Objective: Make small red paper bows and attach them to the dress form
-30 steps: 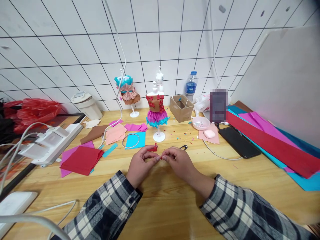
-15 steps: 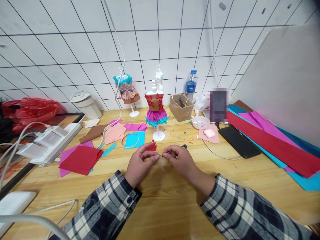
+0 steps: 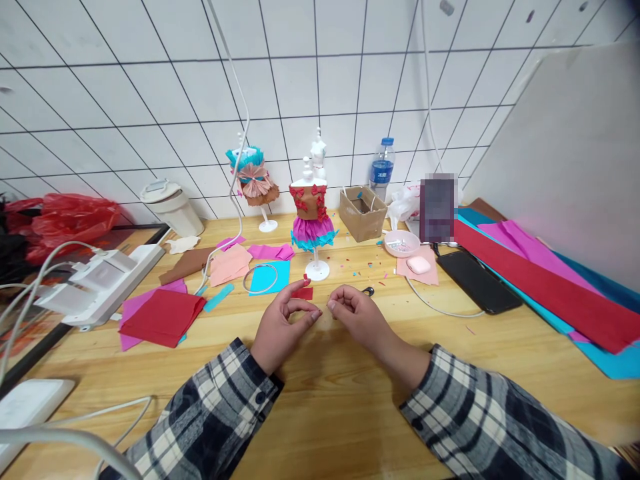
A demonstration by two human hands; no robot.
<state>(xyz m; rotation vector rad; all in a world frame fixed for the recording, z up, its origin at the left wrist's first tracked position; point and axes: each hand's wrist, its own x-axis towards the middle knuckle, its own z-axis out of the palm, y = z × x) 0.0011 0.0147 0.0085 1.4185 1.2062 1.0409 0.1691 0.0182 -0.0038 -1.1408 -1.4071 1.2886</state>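
My left hand (image 3: pixel 283 325) is closed in a pinch, thumb against a finger, with a tiny dark reddish speck at the tips. Facing it across a small gap, my right hand (image 3: pixel 363 320) also pinches; what it holds, if anything, is too small to make out. Just behind the left fingers lies a red paper piece (image 3: pixel 303 293), partly covered by them. Beyond my hands stands a small dress form (image 3: pixel 314 203) with a brown bodice, red bows and a magenta skirt edged in blue.
Left lie red paper sheets (image 3: pixel 163 318), a ring (image 3: pixel 243 283) on blue paper and a power strip (image 3: pixel 107 287). Behind are another dressed form (image 3: pixel 256 180), a cardboard box (image 3: pixel 364 217) and a bottle (image 3: pixel 383 163). Right are a pink dish (image 3: pixel 401 252), a black phone (image 3: pixel 477 283) and long paper strips (image 3: pixel 545 287).
The tiny red bit that showed at my right fingertips no longer shows there; a reddish speck is now at my left fingertips. Both hands stay in nearly the same place.
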